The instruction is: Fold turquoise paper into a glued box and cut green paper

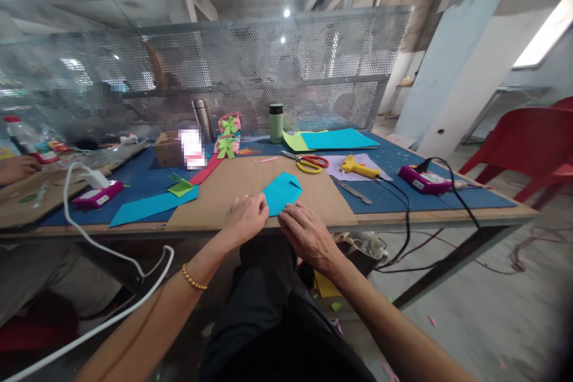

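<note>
A folded piece of bright blue paper (281, 192) lies on a flat sheet of brown cardboard (215, 197) near the table's front edge. My left hand (248, 216), fingers curled, grips the paper's lower left side. At its lower right edge, my right hand (310, 234) has its fingers bent together on the paper. A small fold with a dark gap shows near the paper's upper right corner. Beyond the paper lie scissors (308, 162) with red and yellow handles. My fingertips are partly hidden.
To the right are a yellow glue gun (359, 166), a craft knife (352, 190) and a purple power strip (425, 179). Blue sheets (340, 139) and a green bottle (276, 123) stand behind. At left lie a blue paper strip (154, 206), another power strip (97, 194) and a person's hand (20, 168).
</note>
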`<state>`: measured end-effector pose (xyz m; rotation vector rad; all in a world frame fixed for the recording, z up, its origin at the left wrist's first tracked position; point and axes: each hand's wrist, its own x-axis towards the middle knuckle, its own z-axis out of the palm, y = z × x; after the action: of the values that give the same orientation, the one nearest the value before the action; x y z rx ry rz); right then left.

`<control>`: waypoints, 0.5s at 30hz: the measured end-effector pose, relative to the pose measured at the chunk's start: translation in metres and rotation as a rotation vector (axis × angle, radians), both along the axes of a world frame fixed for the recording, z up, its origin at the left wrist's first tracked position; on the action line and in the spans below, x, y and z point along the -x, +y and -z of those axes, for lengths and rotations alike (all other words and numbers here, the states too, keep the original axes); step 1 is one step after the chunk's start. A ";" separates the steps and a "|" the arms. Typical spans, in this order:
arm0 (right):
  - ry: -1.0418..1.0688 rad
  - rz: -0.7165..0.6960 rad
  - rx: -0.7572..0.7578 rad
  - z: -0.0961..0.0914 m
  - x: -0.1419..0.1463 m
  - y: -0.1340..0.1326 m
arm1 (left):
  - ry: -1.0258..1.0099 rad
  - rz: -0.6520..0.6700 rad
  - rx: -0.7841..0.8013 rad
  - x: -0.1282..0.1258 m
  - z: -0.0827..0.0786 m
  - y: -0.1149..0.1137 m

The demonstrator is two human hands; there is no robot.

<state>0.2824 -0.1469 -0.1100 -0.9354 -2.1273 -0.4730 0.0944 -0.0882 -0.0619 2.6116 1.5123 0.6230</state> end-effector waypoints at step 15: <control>0.043 0.019 0.126 -0.014 0.005 -0.005 | -0.248 0.263 0.054 0.018 0.009 0.001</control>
<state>0.2778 -0.1521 -0.0963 -1.0271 -2.1302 -0.3283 0.0764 -0.0873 -0.0712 2.5184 1.0795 0.8270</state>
